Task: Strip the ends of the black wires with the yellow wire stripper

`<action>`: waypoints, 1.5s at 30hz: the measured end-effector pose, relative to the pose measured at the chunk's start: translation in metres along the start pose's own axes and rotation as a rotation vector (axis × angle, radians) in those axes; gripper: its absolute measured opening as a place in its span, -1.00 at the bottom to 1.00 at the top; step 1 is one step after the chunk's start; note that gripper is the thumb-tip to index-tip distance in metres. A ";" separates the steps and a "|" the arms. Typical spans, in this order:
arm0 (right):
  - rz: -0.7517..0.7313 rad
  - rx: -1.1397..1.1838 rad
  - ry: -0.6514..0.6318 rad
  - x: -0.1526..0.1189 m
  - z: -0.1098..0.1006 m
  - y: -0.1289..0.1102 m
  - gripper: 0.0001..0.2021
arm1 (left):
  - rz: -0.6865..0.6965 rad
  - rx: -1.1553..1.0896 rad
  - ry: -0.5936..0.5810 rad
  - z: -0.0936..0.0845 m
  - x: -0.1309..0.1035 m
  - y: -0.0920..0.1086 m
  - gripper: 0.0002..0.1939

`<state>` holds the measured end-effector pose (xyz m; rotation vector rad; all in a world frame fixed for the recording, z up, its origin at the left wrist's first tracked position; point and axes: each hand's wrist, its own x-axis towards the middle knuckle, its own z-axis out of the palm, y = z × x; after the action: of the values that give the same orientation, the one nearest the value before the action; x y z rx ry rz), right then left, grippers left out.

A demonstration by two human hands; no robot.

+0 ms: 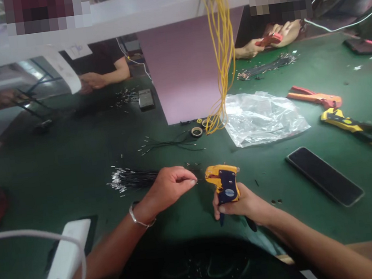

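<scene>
My left hand (174, 186) pinches a thin dark wire (201, 180) between thumb and fingertips. The wire's free end points at the jaws of a yellow and dark blue wire stripper (228, 183); whether it lies between them is too small to tell. My right hand (237, 203) is wrapped round the stripper's handles, holding it upright with the jaws facing left. Behind and left of my left hand lies a bundle of black wires (136, 178) with bright tips. Several loose black wires (169, 144) are spread farther back.
A phone (325, 176), yellow-black pliers (350, 124), an orange tool (316, 96) and a clear plastic bag (265, 118) lie to the right. Yellow wires (223, 40) hang centrally. A white power strip (66, 258) is at front left. Other people's hands work across the table.
</scene>
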<state>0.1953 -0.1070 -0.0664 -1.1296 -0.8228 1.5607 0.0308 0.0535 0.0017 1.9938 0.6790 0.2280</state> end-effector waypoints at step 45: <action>0.059 -0.105 -0.035 -0.003 0.009 -0.001 -0.80 | 0.074 0.049 -0.070 0.002 0.001 -0.005 -0.81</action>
<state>0.1874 -0.1097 -0.0618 -1.2145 -0.9105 1.6057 0.0306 0.0541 -0.0037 2.0658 0.5718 0.1870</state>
